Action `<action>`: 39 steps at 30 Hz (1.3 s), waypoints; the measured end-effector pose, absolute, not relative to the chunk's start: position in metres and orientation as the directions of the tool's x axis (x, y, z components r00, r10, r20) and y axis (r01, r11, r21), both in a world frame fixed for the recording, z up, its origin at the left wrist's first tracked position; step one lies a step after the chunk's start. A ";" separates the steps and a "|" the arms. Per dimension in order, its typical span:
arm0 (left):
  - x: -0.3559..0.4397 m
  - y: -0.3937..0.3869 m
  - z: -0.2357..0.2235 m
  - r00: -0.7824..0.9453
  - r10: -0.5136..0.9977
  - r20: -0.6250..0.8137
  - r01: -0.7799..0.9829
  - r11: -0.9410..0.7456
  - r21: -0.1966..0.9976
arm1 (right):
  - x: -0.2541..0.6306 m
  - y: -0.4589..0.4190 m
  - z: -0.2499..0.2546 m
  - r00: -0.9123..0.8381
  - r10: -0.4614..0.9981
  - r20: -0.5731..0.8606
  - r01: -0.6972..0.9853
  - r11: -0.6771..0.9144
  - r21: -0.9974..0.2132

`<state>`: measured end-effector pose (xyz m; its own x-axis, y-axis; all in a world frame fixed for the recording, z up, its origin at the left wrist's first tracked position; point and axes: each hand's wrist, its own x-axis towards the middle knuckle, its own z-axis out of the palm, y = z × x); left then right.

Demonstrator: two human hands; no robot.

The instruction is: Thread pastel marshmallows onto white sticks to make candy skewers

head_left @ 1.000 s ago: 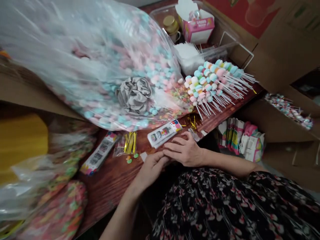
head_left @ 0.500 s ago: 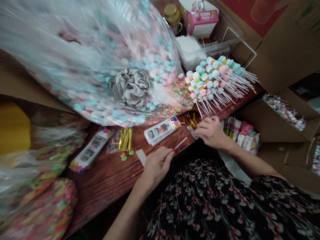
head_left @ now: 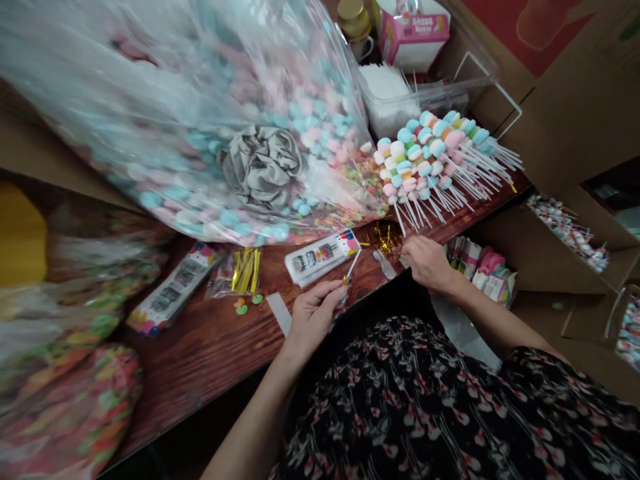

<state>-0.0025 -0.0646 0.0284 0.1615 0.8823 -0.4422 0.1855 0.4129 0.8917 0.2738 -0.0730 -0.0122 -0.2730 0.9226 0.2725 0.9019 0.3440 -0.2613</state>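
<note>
Head view: a thin white stick (head_left: 351,265) is held pinched in the closed grip of the left hand (head_left: 315,317), just over the near edge of the wooden table (head_left: 200,353), beside a white printed packet (head_left: 316,258). The right hand (head_left: 427,263) is curled near gold twist ties (head_left: 384,239), its hold impossible to tell; candy skewers (head_left: 425,160) are laid beyond.

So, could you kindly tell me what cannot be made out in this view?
Head view:
Left hand hides most of the thin stick it holds.
Right hand covers whatever lies under it.
Printing on the white packet: too small to read.
Top edge cuts off the pink box.
</note>
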 end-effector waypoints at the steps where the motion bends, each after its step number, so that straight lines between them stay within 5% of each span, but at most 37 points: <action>1: -0.003 -0.064 0.027 0.153 0.888 -0.434 0.190 0.405 0.894 | 0.275 -0.075 -0.010 -0.249 0.915 0.316 0.879 0.351 -0.323; 7: 0.007 -0.057 0.025 0.237 0.926 -0.294 0.231 0.240 0.943 | 0.225 -0.080 0.018 -0.137 0.873 0.469 0.546 0.461 -0.699; 12: 0.004 -0.051 0.029 0.219 0.953 -0.212 0.182 0.173 0.968 | 0.166 -0.064 0.020 -0.233 0.799 0.555 0.422 0.597 -0.682; 22: -0.021 -0.055 0.028 0.048 0.950 -0.309 -0.056 0.311 0.949 | 0.142 -0.055 0.028 -0.170 0.894 0.415 0.334 0.449 -0.829; 28: -0.022 -0.047 0.035 0.120 0.985 -0.126 0.101 0.115 0.988 | 0.134 -0.061 0.023 -0.030 0.993 0.116 0.082 0.118 -0.990; 31: -0.023 -0.041 0.040 0.198 0.980 -0.014 0.247 -0.036 0.968 | 0.136 -0.054 0.012 -0.112 0.985 -0.135 -0.174 -0.153 -0.973; 34: -0.024 -0.033 0.045 0.331 0.943 -0.028 0.327 -0.087 0.941 | 0.147 -0.041 0.001 -0.310 0.915 -0.256 -0.227 -0.333 -0.915; 36: -0.026 -0.027 0.051 0.466 0.870 -0.160 0.329 -0.003 0.944 | 0.157 -0.034 0.004 -0.484 0.853 -0.195 -0.110 -0.280 -0.954; 39: -0.031 -0.023 0.063 0.635 0.651 -0.415 0.310 0.277 0.909 | 0.171 -0.033 0.023 -0.699 0.704 0.125 0.106 0.276 -0.955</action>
